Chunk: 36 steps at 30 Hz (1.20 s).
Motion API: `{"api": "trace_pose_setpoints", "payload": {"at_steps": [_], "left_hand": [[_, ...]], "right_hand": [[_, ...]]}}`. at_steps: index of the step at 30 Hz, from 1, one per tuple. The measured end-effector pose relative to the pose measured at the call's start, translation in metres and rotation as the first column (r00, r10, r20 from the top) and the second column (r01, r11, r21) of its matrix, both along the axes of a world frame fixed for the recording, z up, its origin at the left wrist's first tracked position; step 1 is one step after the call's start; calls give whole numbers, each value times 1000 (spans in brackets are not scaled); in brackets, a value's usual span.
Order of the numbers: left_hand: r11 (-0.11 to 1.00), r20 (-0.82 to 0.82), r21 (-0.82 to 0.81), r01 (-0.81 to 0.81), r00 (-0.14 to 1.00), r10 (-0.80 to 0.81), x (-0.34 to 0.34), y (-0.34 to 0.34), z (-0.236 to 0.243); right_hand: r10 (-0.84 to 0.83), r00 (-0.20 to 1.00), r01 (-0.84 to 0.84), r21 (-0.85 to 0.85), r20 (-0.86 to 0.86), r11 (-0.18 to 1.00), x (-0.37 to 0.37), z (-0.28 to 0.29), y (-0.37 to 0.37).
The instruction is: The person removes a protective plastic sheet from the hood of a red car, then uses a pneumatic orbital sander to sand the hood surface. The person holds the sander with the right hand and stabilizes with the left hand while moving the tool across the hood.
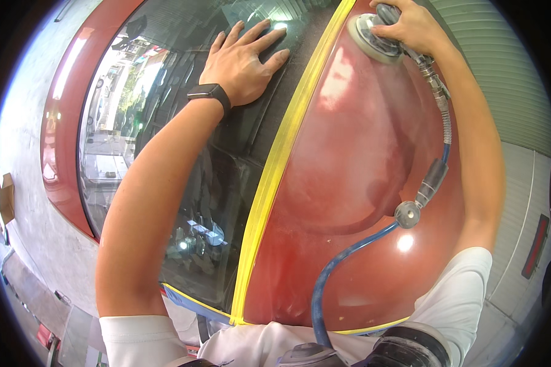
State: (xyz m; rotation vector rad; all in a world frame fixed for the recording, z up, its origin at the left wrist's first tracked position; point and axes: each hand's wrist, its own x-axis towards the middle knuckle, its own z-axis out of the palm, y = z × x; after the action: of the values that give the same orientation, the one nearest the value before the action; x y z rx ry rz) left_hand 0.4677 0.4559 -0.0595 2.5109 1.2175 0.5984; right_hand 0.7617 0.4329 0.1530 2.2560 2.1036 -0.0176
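Note:
My left hand point(239, 73), with a dark watch on the wrist, lies spread on dark glass point(208, 183). At the top right, my right hand point(404, 27) grips a round sander point(370, 44) resting on a red painted panel point(343, 153), which has a pale, dulled area. A blue air hose point(343, 257) runs down from the sander through metal fittings and a round regulator point(408, 214) toward my body. Yellow masking tape point(266, 171) separates the glass from the red panel.
A narrow red body edge point(61, 140) borders the glass at left, beside a pale floor point(24, 171) with a cardboard piece point(6, 196). A ribbed shutter point(508, 85) is at right. Blue and yellow masking point(196, 309) lines the near edge.

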Motion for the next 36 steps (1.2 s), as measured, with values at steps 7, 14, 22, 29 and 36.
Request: {"api": "trace_pose_setpoints", "payload": {"at_steps": [7, 14, 22, 29, 36], "left_hand": [[1000, -9, -23, 17, 1000, -17, -1, 13, 4], [995, -3, -79, 65, 998, -66, 9, 26, 7], [993, -24, -79, 83, 996, -85, 12, 39, 1], [989, 2, -42, 144, 990, -144, 18, 70, -24], [977, -78, 70, 203, 977, -197, 19, 90, -50]], "right_hand": [[226, 968, -224, 30, -112, 974, -56, -8, -76], [81, 993, -87, -72, -84, 994, -57, -11, -89], [-267, 963, 268, 38, -35, 963, 58, -6, -9], [-47, 991, 39, -63, -127, 997, -17, -14, -60], [215, 921, -265, -118, -324, 957, -113, -26, -143]]}}
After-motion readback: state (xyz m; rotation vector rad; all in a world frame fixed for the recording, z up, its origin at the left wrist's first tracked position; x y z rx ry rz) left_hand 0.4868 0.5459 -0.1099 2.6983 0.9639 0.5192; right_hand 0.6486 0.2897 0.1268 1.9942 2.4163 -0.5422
